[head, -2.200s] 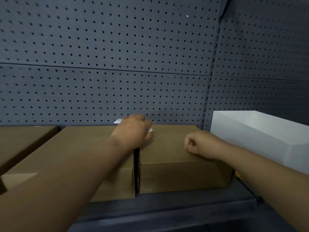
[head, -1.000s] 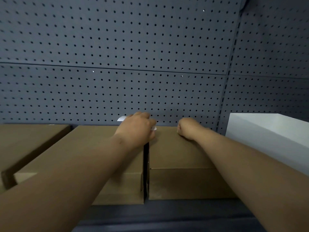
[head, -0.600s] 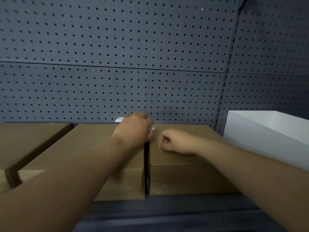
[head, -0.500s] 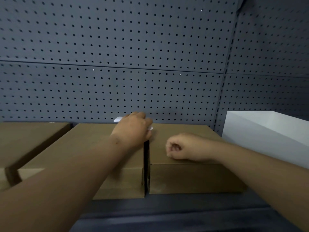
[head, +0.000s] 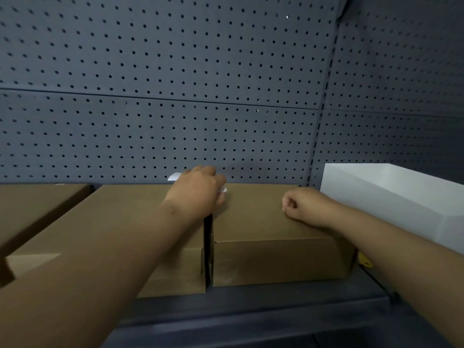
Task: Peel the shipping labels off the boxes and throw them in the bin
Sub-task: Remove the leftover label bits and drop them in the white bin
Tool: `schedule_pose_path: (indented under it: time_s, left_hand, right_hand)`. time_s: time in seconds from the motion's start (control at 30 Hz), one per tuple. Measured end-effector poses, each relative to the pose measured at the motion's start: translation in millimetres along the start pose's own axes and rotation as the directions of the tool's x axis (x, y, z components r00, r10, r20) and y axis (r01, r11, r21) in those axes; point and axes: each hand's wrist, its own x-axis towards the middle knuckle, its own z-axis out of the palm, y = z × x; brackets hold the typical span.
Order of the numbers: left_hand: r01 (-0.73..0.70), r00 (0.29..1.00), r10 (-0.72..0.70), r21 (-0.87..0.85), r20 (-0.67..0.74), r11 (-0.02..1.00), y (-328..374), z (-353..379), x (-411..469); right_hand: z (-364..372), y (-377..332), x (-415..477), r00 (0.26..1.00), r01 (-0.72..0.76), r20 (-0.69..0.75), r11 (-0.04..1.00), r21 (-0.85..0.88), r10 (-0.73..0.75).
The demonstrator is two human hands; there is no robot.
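Two brown cardboard boxes stand side by side on a dark shelf, the left box point(head: 130, 217) and the right box point(head: 253, 222), with a narrow gap between them. My left hand point(head: 198, 192) rests over the gap at the far edge, closed on a white shipping label point(head: 174, 177) whose corners stick out at both sides of the hand. My right hand point(head: 303, 205) lies as a fist on the right box's top near its right edge; nothing shows in it. The bin is out of sight.
A grey pegboard wall point(head: 175, 96) rises right behind the boxes. A white box point(head: 401, 197) stands to the right, close to my right forearm. Another brown box point(head: 32, 204) sits at the far left. The shelf's front edge point(head: 226, 310) runs below.
My right fist slid from the far middle of the right box toward me and to the right edge. My left hand stayed on the label.
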Motion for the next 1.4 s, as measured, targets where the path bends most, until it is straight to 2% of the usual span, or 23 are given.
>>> schedule_pose_path:
  time_s: [0.13,0.23,0.37,0.43,0.53,0.63,0.7,0.8,0.9,0.93,1.03,1.07,1.23,1.33,1.4]
  left_hand:
    - [-0.016,1.000,0.016,0.013,0.010,1.000,3,4,4]
    - [-0.013,1.000,0.013,-0.003,0.008,1.000,2,5,6]
    - [-0.012,1.000,0.012,0.006,0.021,1.000,0,5,8]
    - [-0.013,1.000,0.013,0.014,0.016,1.000,0,6,10]
    - [-0.010,1.000,0.009,0.022,0.014,1.000,-1,7,12]
    - [-0.014,1.000,0.014,0.030,0.015,0.999,-1,8,13]
    - [-0.006,1.000,0.006,0.032,0.010,0.999,-4,8,13]
    - [0.004,1.000,-0.004,0.047,-0.010,0.999,-8,7,13]
    - [0.023,1.000,-0.022,0.036,-0.018,0.999,-12,4,11]
    - [0.031,0.999,-0.030,0.032,-0.020,0.999,-12,2,10]
    - [0.052,0.998,-0.050,0.036,-0.035,0.998,-10,-3,8]
    - [0.056,0.998,-0.054,0.041,-0.042,0.998,-8,-4,8]
    - [0.041,0.999,-0.039,0.044,-0.036,0.998,-4,-2,6]
    - [0.042,0.999,-0.041,0.031,-0.027,0.999,-3,2,7]
    - [0.042,0.999,-0.042,0.016,-0.019,0.999,-4,4,6]
  right_hand:
    - [8,-16,-11,0.977,0.184,0.104,0.983,0.006,-0.184]
    - [2,-2,-5,0.994,0.103,0.027,0.994,-0.024,-0.102]
    - [4,-4,11,0.991,0.096,0.087,0.993,0.076,-0.102]
    - [3,1,28,0.998,0.013,0.054,0.997,0.074,-0.017]
    - [2,14,71,0.975,-0.214,0.069,0.974,0.074,0.209]
    - [11,-1,100,0.954,-0.298,0.043,0.955,-0.009,0.298]
    - [17,-24,112,0.967,-0.251,0.052,0.968,0.005,0.251]
    - [23,-64,99,0.994,-0.088,0.073,0.996,0.026,0.086]
    - [23,-68,77,0.992,0.050,0.108,0.995,0.085,-0.059]
    - [19,-59,75,0.992,0.032,0.116,0.996,0.079,-0.041]
    - [9,-19,80,0.970,-0.233,0.069,0.972,-0.031,0.234]
    - [9,-15,82,0.957,-0.282,0.055,0.958,-0.044,0.284]
    - [17,-43,105,0.956,-0.243,0.171,0.970,0.009,0.238]
    - [19,-38,122,0.938,-0.329,0.106,0.944,-0.033,0.330]
    - [19,-36,125,0.927,-0.351,0.114,0.933,-0.080,0.359]
